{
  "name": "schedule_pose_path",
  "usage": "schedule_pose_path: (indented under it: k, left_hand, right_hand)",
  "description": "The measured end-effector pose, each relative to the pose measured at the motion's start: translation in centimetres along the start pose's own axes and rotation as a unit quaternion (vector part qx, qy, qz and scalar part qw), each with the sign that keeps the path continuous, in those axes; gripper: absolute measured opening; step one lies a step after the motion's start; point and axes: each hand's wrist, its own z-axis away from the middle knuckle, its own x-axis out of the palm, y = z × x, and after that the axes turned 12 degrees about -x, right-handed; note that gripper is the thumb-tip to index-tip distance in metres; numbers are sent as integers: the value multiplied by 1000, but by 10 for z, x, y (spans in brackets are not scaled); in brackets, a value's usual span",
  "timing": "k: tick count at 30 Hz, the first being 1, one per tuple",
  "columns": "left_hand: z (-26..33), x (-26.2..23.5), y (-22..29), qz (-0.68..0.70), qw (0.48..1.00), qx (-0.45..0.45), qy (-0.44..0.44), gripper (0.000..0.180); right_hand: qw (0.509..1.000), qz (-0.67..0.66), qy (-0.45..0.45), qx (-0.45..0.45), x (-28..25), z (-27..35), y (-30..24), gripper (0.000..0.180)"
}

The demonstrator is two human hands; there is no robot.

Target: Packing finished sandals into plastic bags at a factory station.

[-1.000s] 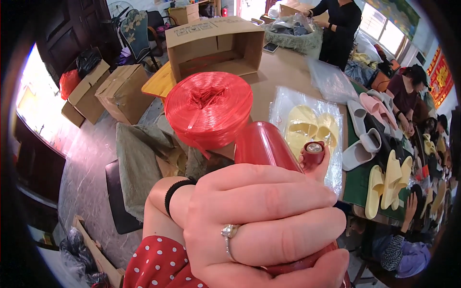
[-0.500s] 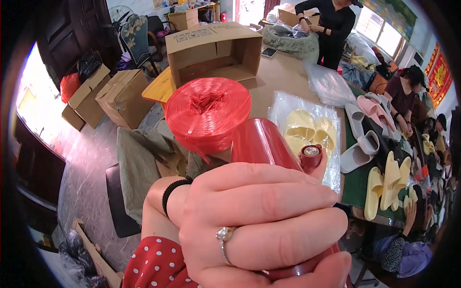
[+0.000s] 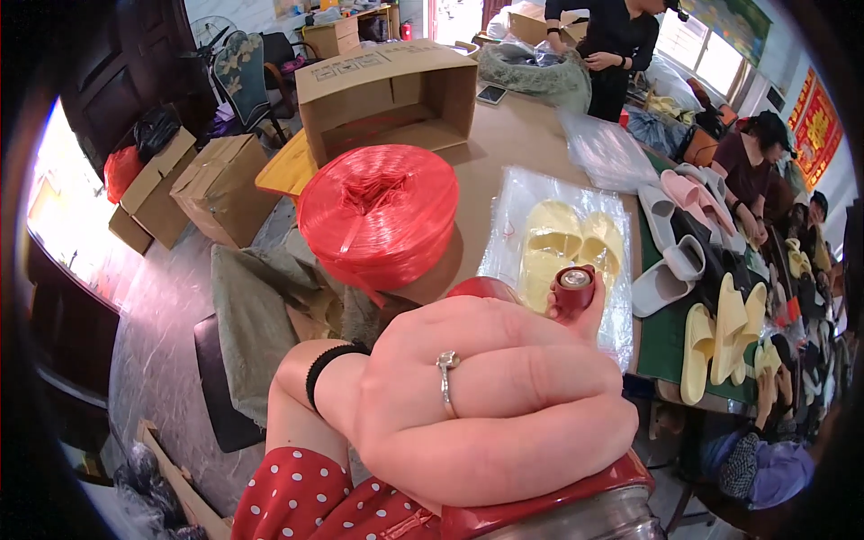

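Close in front of me, my left hand (image 3: 490, 396) is wrapped round a red thermos flask (image 3: 562, 499). The flask's steel neck shows at the lower edge, and most of its body is hidden behind my fingers. A ring and a black wrist band are on that hand and arm. Beyond it, my right hand (image 3: 589, 315) is closed on a small dark red flask cap (image 3: 574, 286), its metallic inside facing up. Behind the cap, pale yellow slippers (image 3: 553, 236) lie on a clear plastic bag (image 3: 504, 216) on the table.
A large roll of red plastic twine (image 3: 378, 216) stands left of the slippers, before a tipped cardboard box (image 3: 315, 117). White slippers (image 3: 666, 279) and more yellow slippers (image 3: 697, 351) line the right side. A co-worker (image 3: 616, 40) stands at the far end; another person (image 3: 747, 171) sits right.
The flask has tilted: its red far end has sunk behind my left hand, and its steel neck now shows at the lower edge. My right hand still holds the cap.
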Motion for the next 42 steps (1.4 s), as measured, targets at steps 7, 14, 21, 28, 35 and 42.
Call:
schedule_pose_path:
  k: [7,14,21,28,35,42]
  left_hand:
    - [-1,7,-2,-2,1000,20,12,17]
    - [-4,10,0,-5,995,68,73,15]
    - [-14,23,-27,-48,954,239,172,16]
    - [-16,25,8,-95,962,97,237,32]
    - [-5,4,9,-36,998,45,5,10]
    - [-3,13,22,-74,996,-9,51,8]
  right_hand:
    - [1000,9,7,-7,-2,2,1,61]
    - [1000,11,1,-8,1,2,0,60]
    - [1000,8,0,-8,4,4,0,60]
    - [1000,-1,0,-5,1,2,1,60]
    - [1000,5,2,-12,2,3,2,59]
    - [1000,6,-2,-23,2,3,2,61]
